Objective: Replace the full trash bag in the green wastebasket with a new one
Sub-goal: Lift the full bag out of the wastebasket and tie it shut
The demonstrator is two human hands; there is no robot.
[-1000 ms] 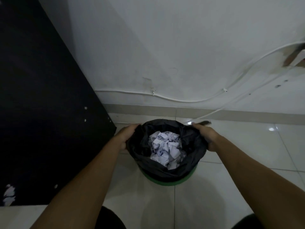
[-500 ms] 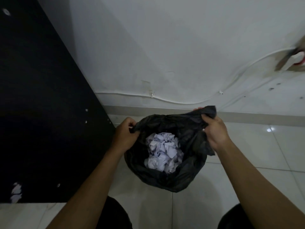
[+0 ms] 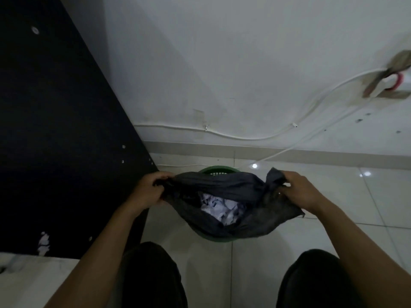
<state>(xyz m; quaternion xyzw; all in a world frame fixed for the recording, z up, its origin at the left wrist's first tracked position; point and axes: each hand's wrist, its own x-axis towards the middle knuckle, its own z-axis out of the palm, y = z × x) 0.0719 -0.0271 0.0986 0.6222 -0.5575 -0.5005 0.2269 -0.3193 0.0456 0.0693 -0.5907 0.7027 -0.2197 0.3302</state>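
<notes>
A black trash bag (image 3: 255,221) full of crumpled white paper (image 3: 220,207) hangs between my hands, lifted partly out of the green wastebasket (image 3: 216,170). Only the basket's far rim and a sliver of its near rim show around the bag. My left hand (image 3: 151,190) grips the bag's left edge. My right hand (image 3: 298,192) grips its right edge, where a bunched corner sticks up. The bag's mouth is stretched wide and flat between the two hands.
A tall black panel (image 3: 55,141) stands close on the left, next to the basket. A white wall with a loose white cable (image 3: 244,136) runs behind it. The floor is pale tile (image 3: 355,196). My dark-clad knees (image 3: 155,274) are at the bottom.
The bag has risen out of the basket, and its far green rim now shows behind it. Both hands moved apart and pulled the bag's mouth flat and wide.
</notes>
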